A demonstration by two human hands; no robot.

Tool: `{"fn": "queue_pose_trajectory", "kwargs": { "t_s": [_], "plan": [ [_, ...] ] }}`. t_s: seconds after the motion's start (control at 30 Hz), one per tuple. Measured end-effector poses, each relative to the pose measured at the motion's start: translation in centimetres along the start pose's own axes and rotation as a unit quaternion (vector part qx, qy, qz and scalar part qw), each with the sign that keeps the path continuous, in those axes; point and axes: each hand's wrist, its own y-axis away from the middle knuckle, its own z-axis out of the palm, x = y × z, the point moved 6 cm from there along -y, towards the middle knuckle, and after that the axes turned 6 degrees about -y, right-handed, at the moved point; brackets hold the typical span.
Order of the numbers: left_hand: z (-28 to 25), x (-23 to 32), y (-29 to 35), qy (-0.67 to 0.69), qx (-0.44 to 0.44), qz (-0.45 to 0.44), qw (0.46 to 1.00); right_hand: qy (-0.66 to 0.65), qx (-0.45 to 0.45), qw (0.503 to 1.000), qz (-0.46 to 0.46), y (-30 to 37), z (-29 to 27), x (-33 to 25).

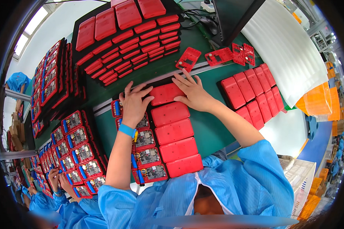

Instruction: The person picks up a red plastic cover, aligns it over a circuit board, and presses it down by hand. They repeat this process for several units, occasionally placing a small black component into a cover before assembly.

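Note:
My left hand (135, 101) and my right hand (194, 93) are at opposite ends of a red plastic cover (165, 94). Left thumb and forefinger touch its left end; the other fingers are spread. The right thumb lies at its near edge and the forefinger at its far corner, gripping that end. It is the farthest in a column of similar covers, above another red cover (170, 113). Beside them on the left runs a column of red housings with circuit boards (144, 139) and blue parts, partly hidden by my left forearm.
Stacked trays of red cases (128, 49) rise at the back. More trays of circuit boards (80, 139) stand left, near a co-worker's hands (57, 181). Red cases (252, 93) fill a right-hand tray. Loose red housings (189, 58) lie behind, near a black monitor (233, 19).

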Motion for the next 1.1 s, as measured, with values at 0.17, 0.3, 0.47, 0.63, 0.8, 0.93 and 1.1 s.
{"fn": "queue_pose_trajectory", "kwargs": {
  "t_s": [0.17, 0.3, 0.47, 0.63, 0.8, 0.93, 1.1],
  "plan": [
    [-0.5, 0.0, -0.3, -0.005, 0.024, 0.005, 1.000, -0.019, 0.028, 0.995, 0.097, 0.1, -1.1, -0.4],
    [-0.7, 0.2, -0.8, -0.003, -0.014, -0.024, 1.000, -0.119, -0.025, 0.964, 0.238, -0.5, 0.0, 1.6],
    [0.6, -0.8, -1.6, 0.059, -0.072, -0.048, 0.995, -0.184, -0.050, 0.943, 0.273, -2.5, 0.3, 3.9],
    [1.3, -2.0, -2.0, 0.109, -0.067, -0.036, 0.991, -0.353, -0.054, 0.871, 0.338, -2.4, 2.1, 5.8],
    [0.6, -1.4, -1.5, 0.273, -0.079, -0.061, 0.957, -0.437, 0.045, 0.879, 0.184, -1.3, 0.4, 4.0],
    [-0.3, -0.6, -0.4, 0.260, -0.062, 0.008, 0.963, -0.335, 0.085, 0.932, 0.107, -0.2, -1.3, 2.4],
    [-0.8, 0.8, 0.9, 0.290, -0.014, 0.009, 0.957, -0.295, 0.134, 0.943, 0.070, 1.6, -1.4, 1.4]
  ]
}}
